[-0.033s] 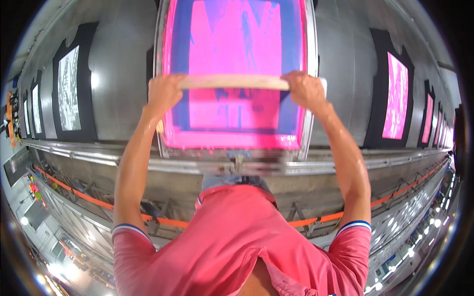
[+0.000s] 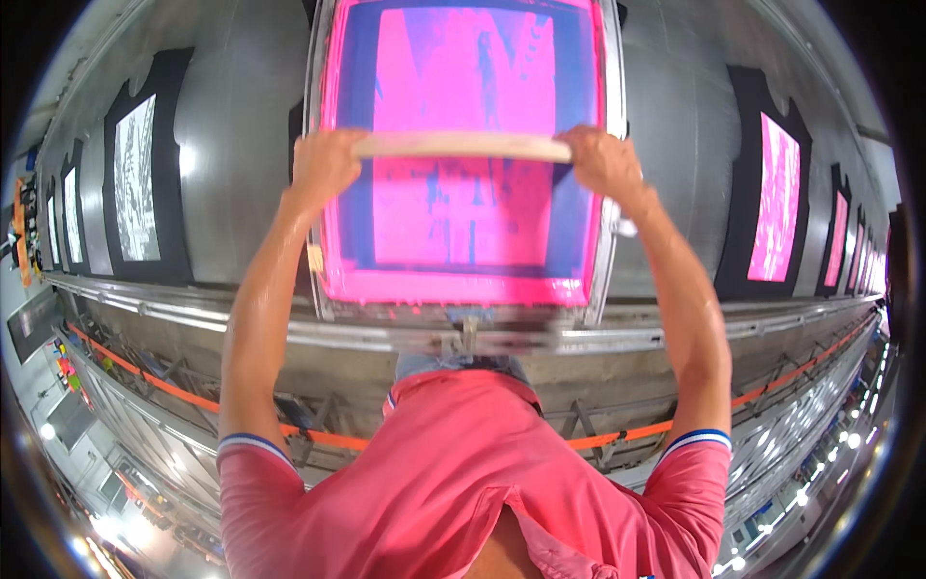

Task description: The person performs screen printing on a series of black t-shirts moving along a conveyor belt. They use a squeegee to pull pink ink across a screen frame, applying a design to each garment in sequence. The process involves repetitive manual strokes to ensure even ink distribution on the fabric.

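A screen printing frame (image 2: 316, 193) with metal sides lies in front of me, its blue mesh smeared with bright pink ink (image 2: 424, 92). Across its middle stretches a squeegee (image 2: 463, 146) with a pale wooden handle. My left hand (image 2: 326, 166) is closed around the handle's left end, over the left side of the frame. At the other end my right hand (image 2: 606, 166) grips the handle too. The squeegee's blade is hidden beneath the handle. A thick band of pink ink lies along the frame's near inner edge.
On the grey metal table (image 2: 236, 145), a black garment with a white print (image 2: 135, 183) lies to the left. A black garment with a pink print (image 2: 776, 198) lies to the right, several more beyond each. A metal rail (image 2: 617, 341) and an orange bar (image 2: 622, 432) run along the near side.
Both hands and the squeegee have moved slightly farther away across the screen. The frame sits a little lower in view.
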`<state>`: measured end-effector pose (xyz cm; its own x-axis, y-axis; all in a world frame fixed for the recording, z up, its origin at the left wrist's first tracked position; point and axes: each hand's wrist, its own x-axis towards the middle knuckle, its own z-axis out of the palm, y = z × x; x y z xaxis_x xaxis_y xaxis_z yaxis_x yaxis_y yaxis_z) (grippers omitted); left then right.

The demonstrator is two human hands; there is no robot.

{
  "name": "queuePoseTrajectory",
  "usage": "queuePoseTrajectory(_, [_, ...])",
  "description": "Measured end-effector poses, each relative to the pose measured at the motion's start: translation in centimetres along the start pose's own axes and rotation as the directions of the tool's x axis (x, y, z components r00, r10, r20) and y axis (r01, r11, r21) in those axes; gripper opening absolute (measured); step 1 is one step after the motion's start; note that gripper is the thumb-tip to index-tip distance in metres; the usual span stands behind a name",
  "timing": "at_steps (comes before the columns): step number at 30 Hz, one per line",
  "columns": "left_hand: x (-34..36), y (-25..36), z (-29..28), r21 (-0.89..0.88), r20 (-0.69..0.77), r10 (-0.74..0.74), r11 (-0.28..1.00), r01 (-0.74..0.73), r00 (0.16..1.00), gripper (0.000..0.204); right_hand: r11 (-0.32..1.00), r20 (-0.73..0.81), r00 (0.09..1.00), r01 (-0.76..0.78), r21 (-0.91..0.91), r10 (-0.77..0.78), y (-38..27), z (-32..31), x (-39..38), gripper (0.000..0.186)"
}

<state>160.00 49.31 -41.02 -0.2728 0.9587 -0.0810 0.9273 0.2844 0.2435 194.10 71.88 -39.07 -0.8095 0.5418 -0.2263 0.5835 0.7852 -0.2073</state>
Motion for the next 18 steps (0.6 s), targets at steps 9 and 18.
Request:
queuePoseTrajectory(9, [28.5, -10.4, -0.3, 0.216, -0.023, 0.01, 0.976, -0.005, 1.0, 0.049, 0.944, -0.09, 0.99, 0.074, -0.32, -0.108, 13.6, -4.5, 25.6, 0.03])
queuePoseTrajectory(18, [22.0, -6.6, -0.1, 0.159, -0.025, -0.062, 0.985, 0.065, 0.998, 0.039, 0.981, -0.054, 0.998, -0.022, -0.191, 0.012, 9.4, -1.6, 19.5, 0.045])
